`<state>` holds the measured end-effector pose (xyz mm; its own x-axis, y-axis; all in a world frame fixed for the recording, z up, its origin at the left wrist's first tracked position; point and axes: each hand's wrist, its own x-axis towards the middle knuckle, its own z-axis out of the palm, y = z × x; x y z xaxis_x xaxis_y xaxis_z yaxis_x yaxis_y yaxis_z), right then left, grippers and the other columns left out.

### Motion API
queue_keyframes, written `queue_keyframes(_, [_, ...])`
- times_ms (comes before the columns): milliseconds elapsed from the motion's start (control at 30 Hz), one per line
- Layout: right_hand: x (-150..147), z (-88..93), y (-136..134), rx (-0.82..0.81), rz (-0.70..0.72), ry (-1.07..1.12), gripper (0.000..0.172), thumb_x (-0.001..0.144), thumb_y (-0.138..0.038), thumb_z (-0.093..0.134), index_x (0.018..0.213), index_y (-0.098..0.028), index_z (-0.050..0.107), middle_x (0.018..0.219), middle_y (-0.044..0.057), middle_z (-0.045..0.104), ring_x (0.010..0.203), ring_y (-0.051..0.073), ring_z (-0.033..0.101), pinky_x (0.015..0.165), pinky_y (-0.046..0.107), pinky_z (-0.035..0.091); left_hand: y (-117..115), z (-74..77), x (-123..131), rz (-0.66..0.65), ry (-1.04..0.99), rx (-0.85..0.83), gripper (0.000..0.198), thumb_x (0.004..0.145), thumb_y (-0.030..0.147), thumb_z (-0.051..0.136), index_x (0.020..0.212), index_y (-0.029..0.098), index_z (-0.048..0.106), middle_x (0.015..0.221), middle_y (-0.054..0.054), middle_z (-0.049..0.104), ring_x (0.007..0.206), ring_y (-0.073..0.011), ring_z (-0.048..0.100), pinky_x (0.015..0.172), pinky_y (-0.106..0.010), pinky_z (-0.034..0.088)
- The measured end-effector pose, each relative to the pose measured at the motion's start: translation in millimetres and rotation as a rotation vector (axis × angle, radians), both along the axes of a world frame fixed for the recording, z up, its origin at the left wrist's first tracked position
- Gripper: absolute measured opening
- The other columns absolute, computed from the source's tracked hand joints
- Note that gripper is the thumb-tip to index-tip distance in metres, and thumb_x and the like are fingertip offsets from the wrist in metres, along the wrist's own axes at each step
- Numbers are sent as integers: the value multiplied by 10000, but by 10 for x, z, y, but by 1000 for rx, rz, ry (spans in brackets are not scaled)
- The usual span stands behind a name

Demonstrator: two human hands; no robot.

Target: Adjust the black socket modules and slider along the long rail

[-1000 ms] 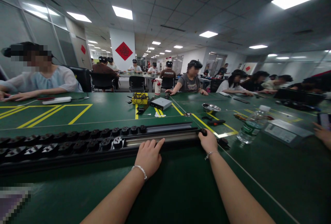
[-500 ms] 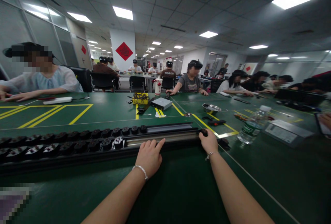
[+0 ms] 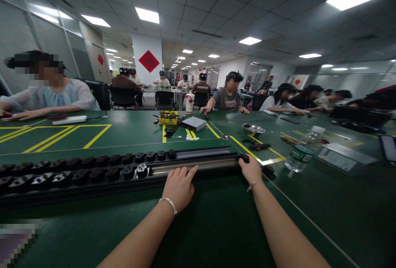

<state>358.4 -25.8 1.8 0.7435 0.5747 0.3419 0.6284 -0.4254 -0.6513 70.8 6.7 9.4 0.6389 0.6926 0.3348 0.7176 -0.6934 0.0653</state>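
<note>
A long black track (image 3: 216, 172) with a metallic inner channel lies across the green table. Several dark socket-like modules (image 3: 89, 176) fill its left part, the rightmost one (image 3: 142, 170) with a whitish top. A second black track (image 3: 204, 151) with similar modules runs behind it. On the near rim of the front track rests my left hand (image 3: 179, 189), palm down, index finger stretched out and apart from the thumb side, holding nothing visible. At the track's right end, my right hand (image 3: 251, 170) is closed around a small black rounded part (image 3: 244, 158), mostly hidden by the fingers.
A water bottle (image 3: 299, 152) and a grey metal box (image 3: 345, 158) stand to the right. Farther back are a black tool with orange (image 3: 259, 146), a metal bowl (image 3: 253, 129), a grey box (image 3: 193, 124) and a yellow box with cables (image 3: 168, 117). Co-workers sit around.
My hands and the tracks stay in nearly the same place. At the far right edge, another person's hand has gone out of view beside a dark-screened device.
</note>
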Motion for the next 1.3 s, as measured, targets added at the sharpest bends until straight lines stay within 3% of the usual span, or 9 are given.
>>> queue_keyframes(367, [37, -20, 4, -25, -15, -7, 415, 712, -384, 462, 1036, -161, 593, 1012, 91, 602, 892, 228, 552, 756, 322, 421, -6, 13, 6, 4, 2, -24, 570, 762, 208, 454, 1307, 304, 314, 1037, -39, 525, 963, -200, 442, 863, -346, 292])
queue_keyframes(1300, [23, 9, -18, 2, -60, 30, 411, 701, -364, 483, 1055, -185, 591, 951, 78, 620, 812, 211, 569, 701, 303, 426, -30, 58, 4, 14, 18, -49, 575, 765, 216, 448, 1314, 311, 305, 1061, -45, 523, 972, -208, 446, 860, -353, 297])
